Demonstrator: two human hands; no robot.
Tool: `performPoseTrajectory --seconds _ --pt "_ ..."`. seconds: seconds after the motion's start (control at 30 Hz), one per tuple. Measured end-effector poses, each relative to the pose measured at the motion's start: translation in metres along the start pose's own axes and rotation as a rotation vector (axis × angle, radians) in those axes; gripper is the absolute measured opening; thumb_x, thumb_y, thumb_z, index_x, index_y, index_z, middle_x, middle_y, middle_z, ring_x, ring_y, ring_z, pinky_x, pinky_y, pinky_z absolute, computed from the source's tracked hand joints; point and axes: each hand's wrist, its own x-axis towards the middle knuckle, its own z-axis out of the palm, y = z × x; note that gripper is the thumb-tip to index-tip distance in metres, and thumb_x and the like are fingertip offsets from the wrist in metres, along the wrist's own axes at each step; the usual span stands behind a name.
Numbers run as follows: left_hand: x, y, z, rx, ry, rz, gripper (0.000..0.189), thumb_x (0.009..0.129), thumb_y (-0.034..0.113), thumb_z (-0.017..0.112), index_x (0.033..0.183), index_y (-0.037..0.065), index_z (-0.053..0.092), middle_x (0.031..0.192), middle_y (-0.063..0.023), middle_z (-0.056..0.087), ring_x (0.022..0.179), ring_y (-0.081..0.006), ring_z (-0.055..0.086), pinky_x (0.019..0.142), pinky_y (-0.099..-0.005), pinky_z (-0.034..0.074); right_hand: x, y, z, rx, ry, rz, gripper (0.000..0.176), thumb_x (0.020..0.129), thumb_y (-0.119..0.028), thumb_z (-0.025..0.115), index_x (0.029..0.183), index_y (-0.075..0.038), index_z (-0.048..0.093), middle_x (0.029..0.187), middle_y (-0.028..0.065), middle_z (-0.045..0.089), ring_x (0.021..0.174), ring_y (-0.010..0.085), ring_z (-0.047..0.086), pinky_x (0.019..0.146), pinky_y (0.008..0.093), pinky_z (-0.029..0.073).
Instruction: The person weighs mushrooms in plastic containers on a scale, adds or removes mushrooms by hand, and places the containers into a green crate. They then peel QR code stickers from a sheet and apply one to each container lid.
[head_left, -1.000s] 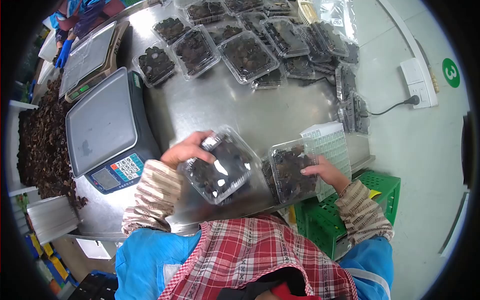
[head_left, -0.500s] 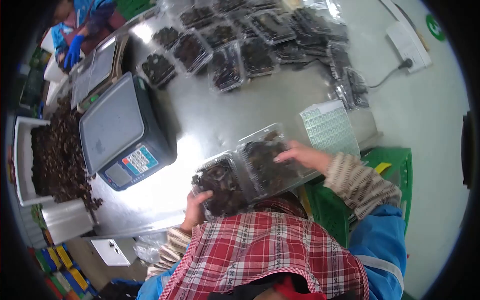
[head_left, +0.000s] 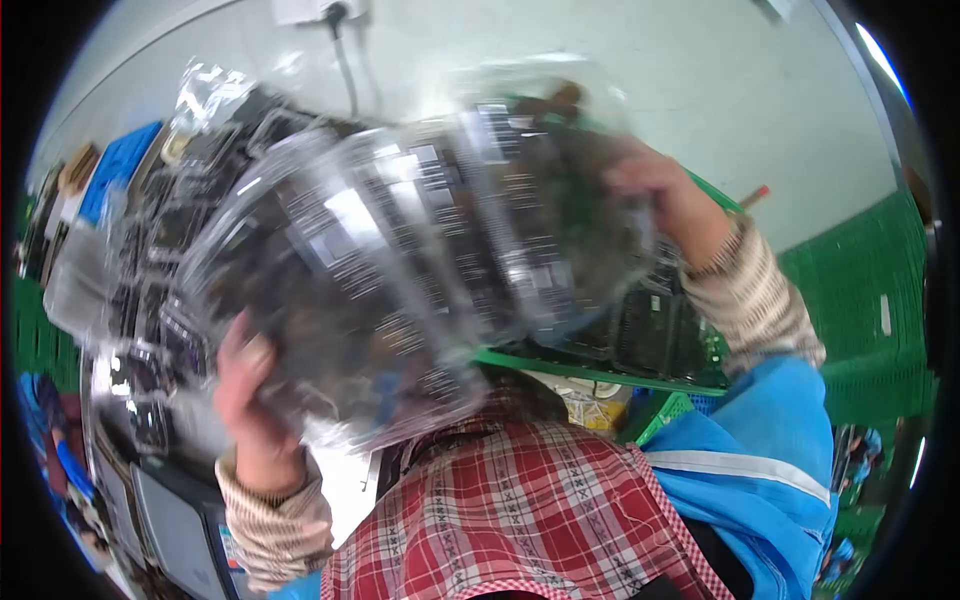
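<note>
Held up in front of me is a row of clear plastic boxes (head_left: 330, 290), blurred by motion, with dark brown contents like dried fungus. My left hand (head_left: 245, 385) grips the left end, thumb pressed on the near box. At the other end, my right hand (head_left: 670, 195) has its fingers round the rightmost box, partly hidden behind clear plastic. Below them, on the right, a green crate (head_left: 590, 368) has similar dark-filled boxes (head_left: 655, 325) in it.
More filled boxes (head_left: 180, 225) crowd the steel table at left, with a grey scale (head_left: 175, 520) at lower left. A plug and cable (head_left: 340, 50) hang on the wall ahead. Stacked green crates (head_left: 860, 290) stand at right.
My view has swung right, away from the scale towards the wall and crates. Both hands have lifted the boxes off the table edge; more boxes now show between them.
</note>
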Motion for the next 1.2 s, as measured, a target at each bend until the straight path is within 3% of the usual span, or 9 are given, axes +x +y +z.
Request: performPoseTrajectory --seconds 0.23,0.5,0.63,0.77,0.9,0.97,1.03,1.13,1.2 --pt "0.07 -0.062 0.21 -0.24 -0.677 -0.861 0.031 0.083 0.018 0.061 0.102 -0.007 0.061 0.093 -0.0108 0.066 0.081 -0.016 0.063 0.073 -0.0271 0.049 -0.2 0.047 -0.062 0.366 0.677 0.284 0.026 0.077 -0.014 0.058 0.1 -0.002 0.062 0.094 0.007 0.064 0.093 0.0195 0.058 0.085 0.0337 0.046" --pt "0.076 -0.044 0.233 0.158 -0.734 -0.803 0.035 0.08 0.014 0.065 0.106 -0.009 0.059 0.095 -0.0119 0.065 0.087 -0.0158 0.062 0.081 -0.0268 0.047 -0.285 0.078 -0.106 0.297 0.791 0.254 0.027 0.078 -0.015 0.065 0.102 -0.003 0.059 0.091 0.0037 0.063 0.079 0.0128 0.059 0.069 0.0271 0.047" --pt "0.087 -0.037 0.202 0.396 -0.687 -0.7 0.038 0.082 0.015 0.064 0.111 -0.009 0.055 0.099 -0.0124 0.064 0.09 -0.0164 0.06 0.083 -0.0285 0.046 -0.299 0.073 -0.109 0.25 0.942 0.338 0.041 0.082 -0.016 0.062 0.116 0.003 0.05 0.099 0.0074 0.061 0.085 0.0164 0.059 0.075 0.0294 0.048" --pt "0.068 -0.092 0.185 0.899 -0.578 -0.147 0.065 0.084 0.028 0.063 0.128 -0.011 0.034 0.117 -0.0267 0.053 0.111 -0.0331 0.052 0.095 -0.037 0.04 -0.289 0.117 -0.115 0.2 0.868 0.418 0.049 0.088 -0.026 0.057 0.123 0.006 0.045 0.112 0.0134 0.058 0.098 0.0195 0.056 0.085 0.0316 0.044" --pt "0.042 -0.111 0.182 1.151 -0.632 0.592 0.062 0.077 0.011 0.065 0.127 -0.01 0.036 0.136 -0.0288 0.033 0.127 -0.0412 0.033 0.107 -0.0434 0.026 -0.31 0.163 -0.135 -0.909 0.853 0.46 0.053 0.09 -0.029 0.053 0.124 0.01 0.043 0.118 0.0238 0.053 0.109 0.0299 0.053 0.094 0.0337 0.039" --pt "0.045 -0.071 0.184 0.962 -0.581 0.586 0.052 0.076 0.011 0.066 0.122 -0.004 0.047 0.132 -0.0226 0.042 0.121 -0.037 0.042 0.102 -0.0416 0.034 -0.304 0.162 -0.132 -0.965 0.822 0.62 0.05 0.09 -0.027 0.054 0.122 0.01 0.044 0.119 0.0248 0.052 0.108 0.0314 0.053 0.092 0.035 0.04" --pt "0.057 -0.062 0.153 0.86 -0.059 0.549 0.036 0.077 0.009 0.067 0.11 0.003 0.056 0.115 -0.0188 0.057 0.104 -0.0305 0.057 0.086 -0.0357 0.046 -0.314 0.181 -0.14 -0.911 0.987 0.294 0.046 0.091 -0.022 0.054 0.123 0.009 0.044 0.118 0.0242 0.052 0.104 0.0348 0.054 0.091 0.0375 0.041" --pt "0.094 -0.143 0.018 0.936 0.436 -0.284 0.044 0.077 0.027 0.069 0.096 -0.01 0.057 0.082 -0.0183 0.061 0.065 -0.0247 0.061 0.053 -0.0321 0.048 -0.292 0.153 -0.12 -0.866 1.139 0.3 0.043 0.091 -0.016 0.054 0.124 0.007 0.042 0.119 0.0231 0.049 0.107 0.0364 0.051 0.092 0.0396 0.039" --pt "0.089 -0.244 -0.067 0.942 0.778 -0.222 0.053 0.074 0.032 0.071 0.095 -0.013 0.055 0.073 -0.0163 0.06 0.052 -0.0221 0.058 0.047 -0.0307 0.046 -0.293 0.165 -0.126 -1.089 1.099 0.179 0.042 0.091 -0.015 0.054 0.125 0.005 0.042 0.12 0.0218 0.049 0.109 0.0338 0.05 0.093 0.0391 0.039"
